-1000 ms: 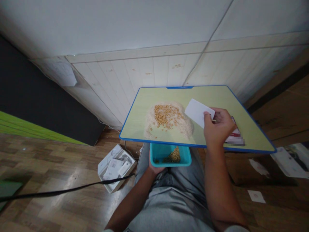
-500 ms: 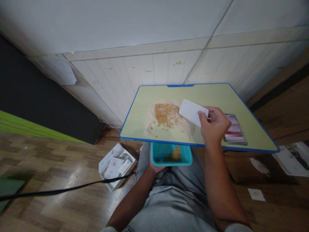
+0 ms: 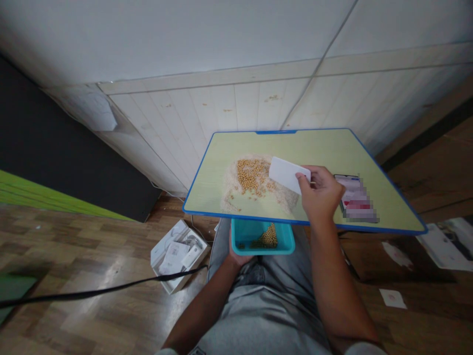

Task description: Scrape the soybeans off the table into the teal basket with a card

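Between thumb and fingers, my right hand point(image 3: 320, 191) pinches a white card point(image 3: 288, 173), tilted above the right side of a spread of pale grains point(image 3: 286, 198). Soybeans point(image 3: 249, 176) lie in a patch amid those grains on the yellow-green folding table point(image 3: 314, 143) with a blue rim. Below the table's front edge, my left hand point(image 3: 239, 257) grips a turquoise plastic tray point(image 3: 263, 250) by its left side and underside; most of its fingers are hidden. More soybeans point(image 3: 271, 236) are heaped in the tray's right part, with a few at its left.
A phone point(image 3: 354, 198) lies on the table right of my right hand. On the floor at left stands an open white box point(image 3: 177, 256) with papers and a device; a black strap point(image 3: 103, 292) crosses over it. A panelled wall point(image 3: 218, 106) rises behind the table.
My right hand has moved slightly left with the white card, which now hangs closer to the soybean patch. More of the phone shows. My left hand and the tray have stayed put.
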A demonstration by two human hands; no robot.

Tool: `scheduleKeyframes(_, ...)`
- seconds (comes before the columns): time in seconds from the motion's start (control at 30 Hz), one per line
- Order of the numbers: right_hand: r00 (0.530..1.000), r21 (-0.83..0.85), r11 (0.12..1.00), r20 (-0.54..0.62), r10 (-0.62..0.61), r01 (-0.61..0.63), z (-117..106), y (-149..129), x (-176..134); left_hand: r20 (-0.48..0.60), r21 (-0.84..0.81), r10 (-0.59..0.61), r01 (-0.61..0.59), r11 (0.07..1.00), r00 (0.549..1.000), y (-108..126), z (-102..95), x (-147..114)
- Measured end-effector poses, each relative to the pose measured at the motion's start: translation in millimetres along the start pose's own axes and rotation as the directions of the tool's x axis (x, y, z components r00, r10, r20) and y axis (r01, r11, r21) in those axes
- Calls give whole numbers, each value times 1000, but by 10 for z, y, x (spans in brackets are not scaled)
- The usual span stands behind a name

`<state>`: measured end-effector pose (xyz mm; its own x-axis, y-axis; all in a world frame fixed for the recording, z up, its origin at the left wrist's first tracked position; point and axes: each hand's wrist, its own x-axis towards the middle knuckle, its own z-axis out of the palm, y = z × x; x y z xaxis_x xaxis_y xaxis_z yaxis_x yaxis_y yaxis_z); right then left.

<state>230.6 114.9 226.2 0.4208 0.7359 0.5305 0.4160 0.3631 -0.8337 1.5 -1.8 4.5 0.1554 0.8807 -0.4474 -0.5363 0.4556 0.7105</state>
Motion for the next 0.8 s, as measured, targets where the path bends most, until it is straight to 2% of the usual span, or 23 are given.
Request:
scheduleKeyframes(0.13,998,45,999,63,20,-23,-7,1,-23,3,-111,-72,71,991,997,51,-12,-52)
scheduleKeyframes(0.33,1000,39,999,19,-19,19,12,9,-31,-22,-160,-55,51,986,998,57,9,-52)
scheduleKeyframes(0.53,991,83,994,102,-82,74,2,67,-63,-21,-300,-79,69,951,997,48,43,-76)
scheduleKeyframes(0.8,994,105,992,83,-72,63,-8,51,-109,11,-348,-85,83,934,996,77,36,-86)
